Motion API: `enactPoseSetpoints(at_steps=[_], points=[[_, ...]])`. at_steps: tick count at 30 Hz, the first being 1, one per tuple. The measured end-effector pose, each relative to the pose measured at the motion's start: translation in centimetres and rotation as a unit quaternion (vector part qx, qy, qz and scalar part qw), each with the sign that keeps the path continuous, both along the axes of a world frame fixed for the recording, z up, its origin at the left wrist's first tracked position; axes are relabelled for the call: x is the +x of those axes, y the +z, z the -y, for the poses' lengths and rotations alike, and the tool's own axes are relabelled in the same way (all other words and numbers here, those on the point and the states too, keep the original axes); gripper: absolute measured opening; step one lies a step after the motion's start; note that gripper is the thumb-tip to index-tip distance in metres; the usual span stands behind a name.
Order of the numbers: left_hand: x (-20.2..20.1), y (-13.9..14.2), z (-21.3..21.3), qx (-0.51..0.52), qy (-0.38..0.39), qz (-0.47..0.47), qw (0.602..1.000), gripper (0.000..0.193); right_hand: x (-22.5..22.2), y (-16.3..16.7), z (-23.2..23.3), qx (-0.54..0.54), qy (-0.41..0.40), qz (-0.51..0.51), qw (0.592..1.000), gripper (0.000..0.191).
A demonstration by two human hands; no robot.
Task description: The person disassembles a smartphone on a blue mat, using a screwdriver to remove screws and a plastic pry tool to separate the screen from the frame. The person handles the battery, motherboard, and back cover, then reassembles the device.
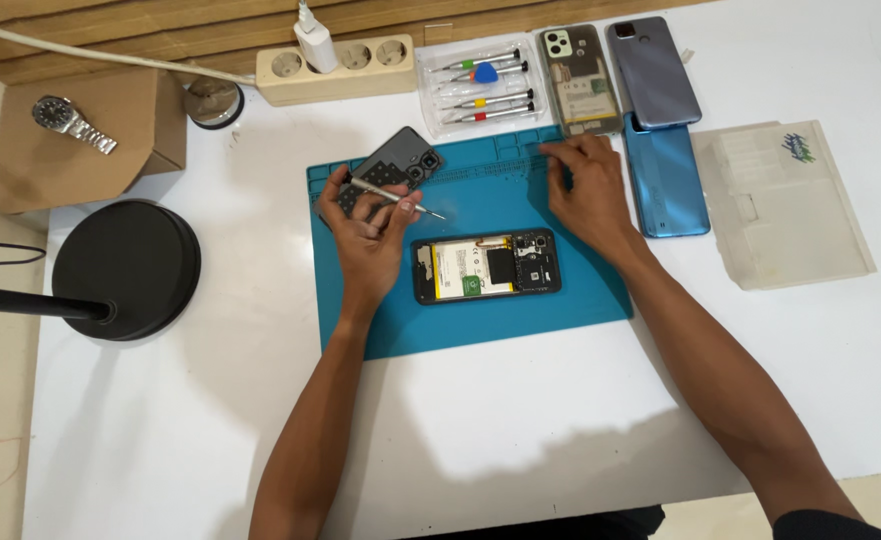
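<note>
two forearms over white surface; opened phone on blue mat.
left hand, fingers closed round a slim screwdriver, rests at the mat's left far corner, over a dark back cover. right hand, fingers loosely spread and holding nothing, presses fingertips on the mat's far edge. opened phone lies mid-mat between the hands. near the surface's far edge: screwdriver tray, three more phones, power strip. black lamp base at left edge.
</note>
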State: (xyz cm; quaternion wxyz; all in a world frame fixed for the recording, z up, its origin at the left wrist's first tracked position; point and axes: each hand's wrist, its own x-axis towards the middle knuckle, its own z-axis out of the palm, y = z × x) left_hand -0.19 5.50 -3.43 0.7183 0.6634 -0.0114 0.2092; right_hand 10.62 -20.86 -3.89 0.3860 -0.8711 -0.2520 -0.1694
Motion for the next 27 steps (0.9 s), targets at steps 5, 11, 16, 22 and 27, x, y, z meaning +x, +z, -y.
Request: enactPoseSetpoints(at_steps=[5, 11, 16, 22, 27], points=[[0.0, 0.0, -0.3, -0.020, 0.020, -0.002, 1.000, 0.077, 0.0, -0.1, 0.4, -0.035, -0.007, -0.028, 0.999, 0.019], [0.1, -0.1, -0.2, -0.008, 0.018, -0.005, 1.000, 0.077, -0.3, -0.4, -0.4, -0.012, 0.033, -0.051, 0.998, 0.022], [0.1, -0.2, -0.1, -0.010, 0.020, -0.006, 1.000, 0.078, -0.4, -0.2, -0.2, 0.007, 0.040, -0.076, 0.996, 0.023], [0.1, -0.3, -0.2, -0.009, 0.018, 0.001, 1.000, 0.077, -0.6, -0.3, -0.4, 0.002, 0.025, -0.092, 0.995, 0.023], [-1.1, -0.1, -1.7, 0.039, 0.029, -0.019, 0.999, 0.077, -0.8, 0.5, -0.5, 0.006, 0.059, -0.101, 0.993, 0.023]])
